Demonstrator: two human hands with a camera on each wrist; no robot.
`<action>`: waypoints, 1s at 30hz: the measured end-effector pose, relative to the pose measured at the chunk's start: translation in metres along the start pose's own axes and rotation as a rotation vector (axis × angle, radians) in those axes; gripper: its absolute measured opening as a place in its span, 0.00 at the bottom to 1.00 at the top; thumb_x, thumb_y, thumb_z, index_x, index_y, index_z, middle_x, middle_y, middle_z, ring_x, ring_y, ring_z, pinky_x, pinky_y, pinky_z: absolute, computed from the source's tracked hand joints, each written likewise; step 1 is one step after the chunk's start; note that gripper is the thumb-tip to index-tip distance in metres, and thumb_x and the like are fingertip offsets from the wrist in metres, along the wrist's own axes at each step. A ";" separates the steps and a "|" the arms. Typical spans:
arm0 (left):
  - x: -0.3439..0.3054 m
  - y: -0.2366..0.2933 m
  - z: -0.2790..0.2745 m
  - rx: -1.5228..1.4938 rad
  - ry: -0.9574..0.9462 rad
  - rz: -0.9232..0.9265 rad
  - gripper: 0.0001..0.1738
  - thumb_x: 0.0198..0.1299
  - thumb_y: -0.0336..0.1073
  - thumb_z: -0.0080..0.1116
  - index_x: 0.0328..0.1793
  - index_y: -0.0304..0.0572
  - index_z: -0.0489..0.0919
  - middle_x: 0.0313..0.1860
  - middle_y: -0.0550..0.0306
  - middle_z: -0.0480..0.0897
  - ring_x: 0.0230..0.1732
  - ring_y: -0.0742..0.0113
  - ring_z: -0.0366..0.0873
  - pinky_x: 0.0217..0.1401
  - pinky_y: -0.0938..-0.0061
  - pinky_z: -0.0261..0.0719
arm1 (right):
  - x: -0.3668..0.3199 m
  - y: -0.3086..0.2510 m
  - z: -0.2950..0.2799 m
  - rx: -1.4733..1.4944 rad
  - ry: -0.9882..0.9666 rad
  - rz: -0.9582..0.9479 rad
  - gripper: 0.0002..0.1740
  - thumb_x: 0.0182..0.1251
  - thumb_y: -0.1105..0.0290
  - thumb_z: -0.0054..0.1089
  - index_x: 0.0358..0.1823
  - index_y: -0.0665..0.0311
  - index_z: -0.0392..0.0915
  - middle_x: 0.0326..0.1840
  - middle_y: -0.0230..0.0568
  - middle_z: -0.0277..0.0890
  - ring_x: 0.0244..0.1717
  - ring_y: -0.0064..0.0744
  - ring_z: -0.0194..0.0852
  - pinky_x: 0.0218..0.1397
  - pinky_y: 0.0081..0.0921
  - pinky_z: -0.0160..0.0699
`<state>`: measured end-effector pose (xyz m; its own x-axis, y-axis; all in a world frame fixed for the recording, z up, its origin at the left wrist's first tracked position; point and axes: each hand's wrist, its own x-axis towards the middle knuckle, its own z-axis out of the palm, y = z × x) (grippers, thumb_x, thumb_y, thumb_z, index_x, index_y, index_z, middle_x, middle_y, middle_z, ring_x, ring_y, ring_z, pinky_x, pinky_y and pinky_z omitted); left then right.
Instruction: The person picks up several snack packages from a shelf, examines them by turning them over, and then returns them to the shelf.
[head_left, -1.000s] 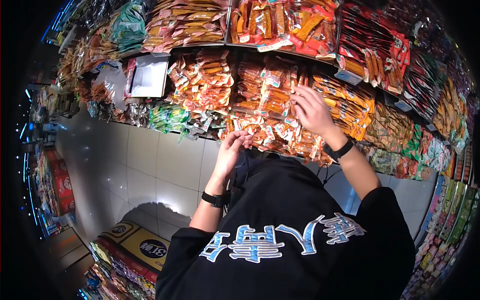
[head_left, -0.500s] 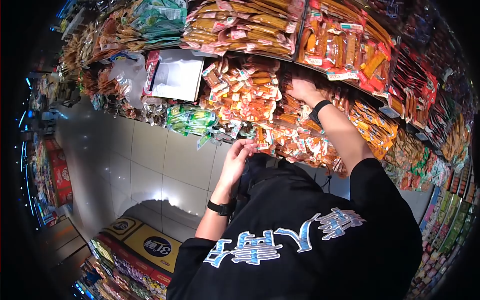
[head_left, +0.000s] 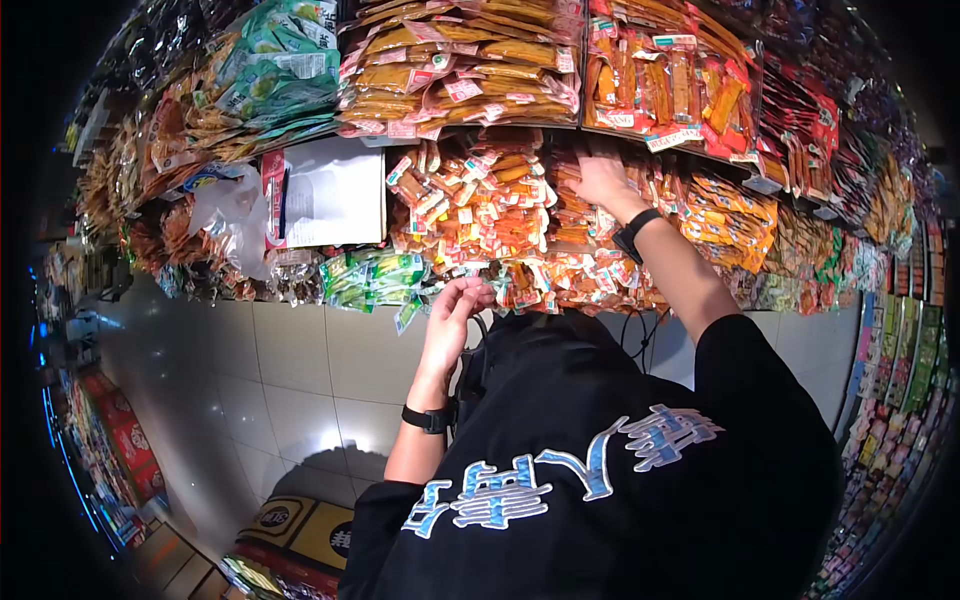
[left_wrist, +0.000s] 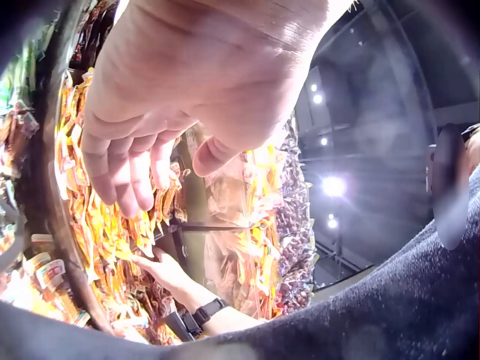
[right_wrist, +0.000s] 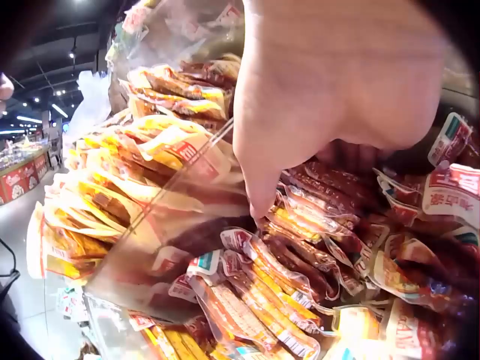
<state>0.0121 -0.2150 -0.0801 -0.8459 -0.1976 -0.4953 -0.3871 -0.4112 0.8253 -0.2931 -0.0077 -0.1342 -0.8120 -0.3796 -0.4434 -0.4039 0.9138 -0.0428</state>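
My right hand (head_left: 603, 180) reaches into a shelf compartment of long packaged snack sticks (head_left: 568, 222), its fingers stretched toward the back under the upper shelf. The right wrist view has the thumb (right_wrist: 260, 196) pointing down against clear-wrapped snack sticks (right_wrist: 255, 289); the other fingers are mostly hidden beneath the palm. My left hand (head_left: 458, 305) hovers at the front edge of the lower shelf, beside green snack packets (head_left: 372, 278). Its fingers (left_wrist: 124, 176) hang loosely bent with nothing in them, as the left wrist view shows.
A clear divider (right_wrist: 161, 206) separates the compartments. Above sits an upper shelf with red-edged packets (head_left: 670, 85) and stacked yellow-brown packets (head_left: 460, 75). A white sheet (head_left: 335, 195) and a clear plastic bag (head_left: 235, 215) lie left. Behind me on the tiled floor stands a yellow box (head_left: 315, 530).
My right hand has moved from above the stick packets deeper into their compartment. The left hand stays near the shelf front, loosely bent. The head view has shifted.
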 end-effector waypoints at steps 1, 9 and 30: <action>0.002 0.001 -0.003 0.008 -0.005 0.001 0.13 0.72 0.34 0.49 0.56 0.36 0.76 0.49 0.54 0.83 0.49 0.70 0.81 0.57 0.75 0.75 | -0.010 0.003 -0.005 0.051 -0.104 0.054 0.48 0.59 0.44 0.63 0.75 0.65 0.58 0.76 0.59 0.56 0.77 0.53 0.51 0.79 0.44 0.50; 0.021 -0.001 -0.008 0.065 -0.092 -0.028 0.14 0.72 0.35 0.49 0.57 0.35 0.75 0.49 0.53 0.83 0.50 0.67 0.81 0.60 0.71 0.75 | -0.050 0.093 0.062 0.152 0.451 -0.093 0.28 0.67 0.60 0.53 0.67 0.60 0.67 0.69 0.57 0.62 0.71 0.59 0.57 0.77 0.47 0.52; 0.032 0.018 -0.008 0.103 -0.101 0.005 0.12 0.73 0.34 0.48 0.55 0.36 0.76 0.46 0.58 0.83 0.48 0.71 0.80 0.58 0.75 0.74 | -0.077 0.058 0.047 -0.476 0.250 -0.250 0.38 0.57 0.58 0.60 0.69 0.67 0.65 0.79 0.52 0.52 0.82 0.48 0.37 0.84 0.45 0.27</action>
<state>-0.0194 -0.2357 -0.0829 -0.8784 -0.1066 -0.4659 -0.4145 -0.3158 0.8535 -0.2338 0.0811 -0.1440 -0.7190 -0.6506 -0.2444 -0.6935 0.6486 0.3135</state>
